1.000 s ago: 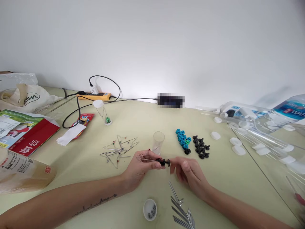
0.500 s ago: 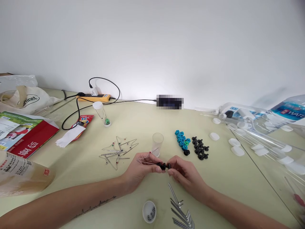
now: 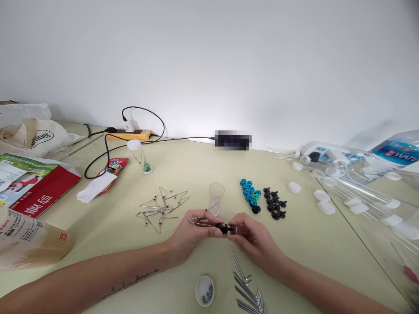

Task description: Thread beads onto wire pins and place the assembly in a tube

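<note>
My left hand [image 3: 198,229] pinches a small black plastic piece [image 3: 221,227] from which a bent metal wire [image 3: 198,223] with a red bead reaches back over the fingers. Opposite it, my right hand [image 3: 253,233] has thumb and forefinger closed on a black knob [image 3: 232,229], set end to end against the left piece. Whether the two are joined I cannot tell. Just behind my hands stands an open clear tube [image 3: 216,198]. Blue knobs [image 3: 248,191] and black winged knobs [image 3: 275,204] lie right of it, bent wires with beads [image 3: 162,207] to the left.
Nearest me are a white cup of small metal parts [image 3: 205,291] and several hex keys [image 3: 250,294]. A capped tube [image 3: 140,157] stands back left near an orange power strip [image 3: 129,134]. White caps [image 3: 324,207], clear tubes [image 3: 369,187] and a water bottle [image 3: 397,150] crowd the right.
The black knob in my right hand has turned, and its flat part now faces differently. My right fingers have shifted slightly; my left hand holds still.
</note>
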`<action>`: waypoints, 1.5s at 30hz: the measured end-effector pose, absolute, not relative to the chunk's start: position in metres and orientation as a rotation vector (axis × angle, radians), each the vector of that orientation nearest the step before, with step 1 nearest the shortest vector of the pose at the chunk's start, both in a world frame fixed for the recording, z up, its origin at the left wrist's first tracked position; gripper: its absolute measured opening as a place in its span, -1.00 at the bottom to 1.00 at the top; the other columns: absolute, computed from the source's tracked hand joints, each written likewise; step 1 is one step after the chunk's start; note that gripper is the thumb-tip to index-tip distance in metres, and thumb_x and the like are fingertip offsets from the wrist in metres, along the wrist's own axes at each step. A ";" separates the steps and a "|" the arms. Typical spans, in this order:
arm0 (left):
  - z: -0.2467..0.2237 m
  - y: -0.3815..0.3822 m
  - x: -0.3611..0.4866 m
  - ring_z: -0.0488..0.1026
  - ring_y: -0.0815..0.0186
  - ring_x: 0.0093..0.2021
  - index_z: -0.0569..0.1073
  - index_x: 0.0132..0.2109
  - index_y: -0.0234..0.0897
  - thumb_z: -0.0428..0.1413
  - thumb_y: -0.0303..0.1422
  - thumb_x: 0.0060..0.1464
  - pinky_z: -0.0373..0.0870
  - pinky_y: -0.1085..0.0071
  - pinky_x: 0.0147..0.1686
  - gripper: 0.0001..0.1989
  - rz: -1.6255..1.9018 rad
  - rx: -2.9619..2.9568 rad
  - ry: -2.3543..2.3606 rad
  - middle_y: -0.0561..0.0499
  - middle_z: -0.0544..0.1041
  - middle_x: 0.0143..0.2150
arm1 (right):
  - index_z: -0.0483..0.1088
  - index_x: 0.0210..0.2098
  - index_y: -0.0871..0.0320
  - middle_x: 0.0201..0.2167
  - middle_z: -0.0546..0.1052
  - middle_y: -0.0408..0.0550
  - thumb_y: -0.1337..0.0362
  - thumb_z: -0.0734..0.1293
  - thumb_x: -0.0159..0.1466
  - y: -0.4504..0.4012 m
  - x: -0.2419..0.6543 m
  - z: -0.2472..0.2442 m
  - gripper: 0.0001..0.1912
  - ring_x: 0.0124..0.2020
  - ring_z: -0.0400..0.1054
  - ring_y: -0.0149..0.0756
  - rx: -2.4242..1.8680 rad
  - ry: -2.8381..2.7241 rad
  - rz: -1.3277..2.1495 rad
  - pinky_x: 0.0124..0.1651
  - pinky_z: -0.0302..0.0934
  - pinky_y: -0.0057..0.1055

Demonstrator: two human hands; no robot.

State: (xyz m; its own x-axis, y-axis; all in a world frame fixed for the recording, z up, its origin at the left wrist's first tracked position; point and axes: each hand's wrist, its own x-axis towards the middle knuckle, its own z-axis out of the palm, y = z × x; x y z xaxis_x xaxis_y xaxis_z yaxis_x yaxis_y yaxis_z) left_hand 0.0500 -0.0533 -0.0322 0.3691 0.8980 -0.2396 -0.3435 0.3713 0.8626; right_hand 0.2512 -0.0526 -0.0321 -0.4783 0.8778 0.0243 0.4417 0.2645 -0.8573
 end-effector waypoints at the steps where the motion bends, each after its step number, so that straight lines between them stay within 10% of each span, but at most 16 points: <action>1: -0.032 -0.053 0.050 0.51 0.26 -0.28 0.53 -0.39 -0.35 0.32 -0.48 -0.24 0.36 0.31 -0.12 -0.83 0.921 0.814 0.816 -0.05 0.59 -0.33 | 0.25 -0.30 0.13 -0.59 0.23 -0.25 0.08 0.19 0.31 -0.053 0.251 -0.033 -0.77 -0.57 0.06 -0.44 -1.186 -2.023 1.142 -0.52 -0.06 -0.52; 30: -0.034 -0.053 0.050 0.50 0.25 -0.29 0.54 -0.40 -0.35 0.34 -0.47 -0.27 0.34 0.29 -0.13 -0.81 0.915 0.836 0.849 -0.05 0.59 -0.36 | 0.25 -0.46 0.15 -0.64 0.24 -0.21 0.01 -0.04 0.38 -0.052 0.252 -0.031 -0.52 -0.57 0.11 -0.41 -1.102 -2.130 1.096 -0.43 0.00 -0.48; 37: -0.031 -0.053 0.050 0.50 0.25 -0.26 0.53 -0.40 -0.35 0.33 -0.47 -0.26 0.35 0.32 -0.13 -0.81 0.920 0.781 0.820 -0.07 0.59 -0.31 | 0.20 -0.22 0.11 -0.61 0.19 -0.27 0.07 0.17 0.31 -0.054 0.251 -0.036 -0.77 -0.58 0.05 -0.42 -1.144 -2.045 1.140 -0.52 -0.07 -0.51; 45: -0.032 -0.053 0.050 0.51 0.24 -0.33 0.54 -0.41 -0.36 0.35 -0.46 -0.30 0.38 0.28 -0.16 -0.80 0.891 0.815 0.817 -0.05 0.58 -0.39 | 0.24 -0.48 0.14 -0.59 0.28 -0.20 0.08 0.05 0.37 -0.053 0.253 -0.033 -0.61 -0.54 0.14 -0.42 -1.081 -2.226 0.972 -0.44 -0.01 -0.48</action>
